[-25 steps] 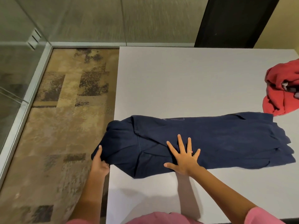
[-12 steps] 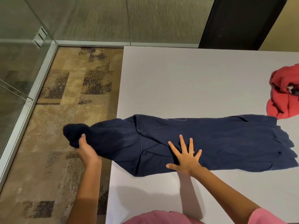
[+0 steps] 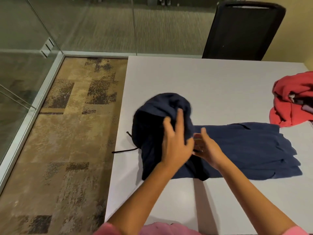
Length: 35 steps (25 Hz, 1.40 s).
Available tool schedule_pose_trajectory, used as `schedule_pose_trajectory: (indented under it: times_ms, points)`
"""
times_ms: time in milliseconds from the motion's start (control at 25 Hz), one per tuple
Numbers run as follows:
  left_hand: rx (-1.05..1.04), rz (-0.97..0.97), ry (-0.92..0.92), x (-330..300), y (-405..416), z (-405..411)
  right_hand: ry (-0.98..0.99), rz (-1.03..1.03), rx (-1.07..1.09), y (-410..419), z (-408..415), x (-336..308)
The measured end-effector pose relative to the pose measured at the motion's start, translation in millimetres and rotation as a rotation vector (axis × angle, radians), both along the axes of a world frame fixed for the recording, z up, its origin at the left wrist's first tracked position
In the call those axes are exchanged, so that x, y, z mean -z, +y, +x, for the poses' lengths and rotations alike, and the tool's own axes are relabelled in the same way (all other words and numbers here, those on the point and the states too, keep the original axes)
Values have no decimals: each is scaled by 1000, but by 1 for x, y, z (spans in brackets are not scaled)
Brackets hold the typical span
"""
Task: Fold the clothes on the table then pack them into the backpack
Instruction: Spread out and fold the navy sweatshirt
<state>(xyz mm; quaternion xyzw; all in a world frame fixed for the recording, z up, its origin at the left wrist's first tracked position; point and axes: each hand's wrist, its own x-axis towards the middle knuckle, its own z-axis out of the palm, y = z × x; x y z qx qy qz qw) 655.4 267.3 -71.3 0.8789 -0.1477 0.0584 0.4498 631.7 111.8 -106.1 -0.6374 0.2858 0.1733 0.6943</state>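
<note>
While one red garment (image 3: 293, 100) waits, both hands, left hand (image 3: 176, 141) and right hand (image 3: 207, 148), grip one navy hoodie (image 3: 237, 150).

An office meeting room — glass partition walls (image 3: 84, 28) in metal frames beyond and left of the hands (image 3: 191, 146), patterned brown carpet tiles (image 3: 67, 133), a plain pale desk (image 3: 203, 78), a black office chair (image 3: 243, 31) pushed in opposite.
</note>
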Motion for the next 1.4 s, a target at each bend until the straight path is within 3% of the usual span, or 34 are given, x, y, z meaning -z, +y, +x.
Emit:
schedule_pose_trajectory:
  times_ms: [120, 160, 240, 360, 480, 560, 680, 800, 1000, 1080, 1200, 1280, 1400]
  points:
    - [443, 327, 275, 24, -28, -24, 91, 72, 236, -31, -8, 17]
    - [503, 350, 301, 32, -28, -31, 134, 43, 252, -38, -14, 22]
    - [439, 220, 220, 45, -11, -41, 193, -43, 236, -45, -21, 29]
    - [149, 130, 39, 68, 35, -44, 131, -243, 202, -44, -19, 33]
    - [-84, 168, 163, 91, 84, -43, -92, -540, 41, -34, -2, 31]
    - [-59, 197, 290, 101, 99, -48, -155, -642, -124, -29, 18, 30]
    - [49, 430, 273, 109, 98, -60, -147, -652, -270, -24, 46, 29]
    - [44, 596, 202, 108, 84, -56, -138, -738, -221, -26, 63, 23]
    - [44, 744, 405, 91, 52, -20, -230, -780, -53, -21, 82, -29]
    - [93, 730, 388, 86, 39, -11, -230, -746, -26, -18, 85, -55]
    - [111, 584, 113, 85, 25, -12, -155, -830, -128, -15, 86, -84]
    - [87, 412, -57, 78, 13, -14, -73, -781, -236, -14, 86, -96]
    - [-28, 222, -76, 62, 0, -3, -21, -736, -327, -11, 84, -108]
